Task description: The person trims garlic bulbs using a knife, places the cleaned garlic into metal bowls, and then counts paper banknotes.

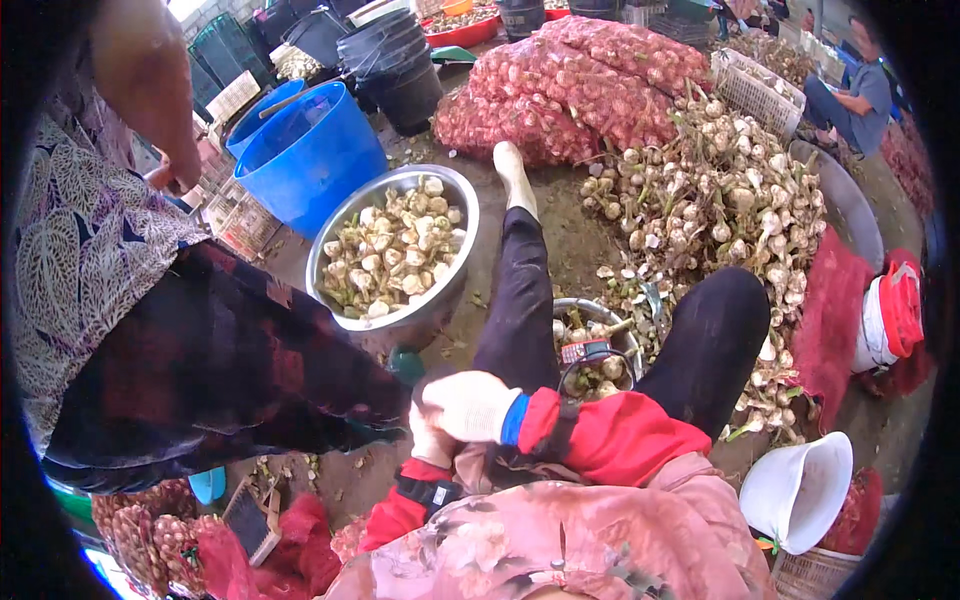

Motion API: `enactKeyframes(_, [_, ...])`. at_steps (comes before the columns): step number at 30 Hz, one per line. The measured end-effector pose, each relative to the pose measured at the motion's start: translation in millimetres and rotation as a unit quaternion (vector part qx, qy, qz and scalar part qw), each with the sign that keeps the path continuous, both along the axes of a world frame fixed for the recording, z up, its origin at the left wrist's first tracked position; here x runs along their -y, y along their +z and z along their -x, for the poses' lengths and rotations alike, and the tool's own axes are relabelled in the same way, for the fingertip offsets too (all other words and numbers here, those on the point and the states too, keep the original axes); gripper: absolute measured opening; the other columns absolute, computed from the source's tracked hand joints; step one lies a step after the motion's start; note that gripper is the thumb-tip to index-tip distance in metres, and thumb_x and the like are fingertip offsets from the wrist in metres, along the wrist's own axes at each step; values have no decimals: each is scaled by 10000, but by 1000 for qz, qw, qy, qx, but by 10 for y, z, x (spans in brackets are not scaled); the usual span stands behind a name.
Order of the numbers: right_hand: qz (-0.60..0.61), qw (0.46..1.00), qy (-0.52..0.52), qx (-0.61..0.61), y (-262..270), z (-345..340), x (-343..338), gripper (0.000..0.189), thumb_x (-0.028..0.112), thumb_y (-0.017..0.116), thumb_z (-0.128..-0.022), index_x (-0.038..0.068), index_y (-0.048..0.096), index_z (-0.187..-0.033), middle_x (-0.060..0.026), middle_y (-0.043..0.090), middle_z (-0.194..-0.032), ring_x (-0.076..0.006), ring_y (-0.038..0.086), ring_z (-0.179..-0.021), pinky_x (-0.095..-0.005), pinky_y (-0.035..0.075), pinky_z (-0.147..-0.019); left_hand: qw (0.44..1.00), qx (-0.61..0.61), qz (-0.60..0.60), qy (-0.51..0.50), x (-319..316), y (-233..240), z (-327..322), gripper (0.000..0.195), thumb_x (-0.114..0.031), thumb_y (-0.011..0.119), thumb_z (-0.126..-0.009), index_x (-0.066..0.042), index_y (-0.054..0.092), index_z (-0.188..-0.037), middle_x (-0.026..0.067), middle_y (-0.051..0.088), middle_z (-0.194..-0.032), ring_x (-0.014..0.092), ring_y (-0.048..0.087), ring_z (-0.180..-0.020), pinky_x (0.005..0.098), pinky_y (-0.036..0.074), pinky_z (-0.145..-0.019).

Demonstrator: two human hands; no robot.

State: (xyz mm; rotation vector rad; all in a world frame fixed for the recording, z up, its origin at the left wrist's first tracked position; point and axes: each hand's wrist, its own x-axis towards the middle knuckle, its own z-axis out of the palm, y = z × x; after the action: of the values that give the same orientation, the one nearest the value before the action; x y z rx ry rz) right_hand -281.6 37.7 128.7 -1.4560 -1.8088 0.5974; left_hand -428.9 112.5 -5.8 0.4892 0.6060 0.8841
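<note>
My left hand [430, 441] and my right hand [471, 405], both in pale knit gloves, are pressed together over my lap. The right lies across the left; whether anything is held between them is hidden. Between my legs stands a small metal pail [635, 347] with garlic bulbs [609, 367] and a small red device [586, 350], like a keypad phone, on top. Beyond my hands, a steel basin [466, 196] holds trimmed garlic bulbs [405, 251]. A large heap of garlic with stems [720, 187] spreads beside my bent right knee.
A standing person [225, 360] is close at my left. Full red mesh sacks [555, 90], blue tubs [315, 157] and stacked black buckets [394, 71] stand farther off. A white bucket [795, 491] lies tipped at my right. Another person [859, 105] sits at far right.
</note>
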Motion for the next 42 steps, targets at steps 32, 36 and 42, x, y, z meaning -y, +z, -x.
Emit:
enactKeyframes(32, [195,975,92,-57,-305,-375,-443,327,349,620,-841,59,684,-978,-192,685,-932,-377,647,-927,-437,503,-812,752,-408,-421,-301,-317,-258,166,321,-247,582,-915,-61,631,-1172,116,667,-1154,278,628,-1086,369,492,-944])
enactKeyframes(36, [257,959,74,-92,-300,-524,-405,327,329,667,-825,41,685,-977,-181,685,-912,-341,654,-896,-403,496,-795,834,-420,-333,-130,304,902,487,312,71,665,-775,-8,650,-1077,113,654,-1118,215,634,-981,318,509,-856])
enactKeyframes(42, [295,947,43,-120,-326,-708,-327,320,253,739,-801,3,701,-998,-111,712,-889,-174,657,-815,-307,505,-733,909,-406,-60,73,447,753,970,227,104,683,-755,22,659,-965,88,651,-911,165,626,-801,295,529,-739])
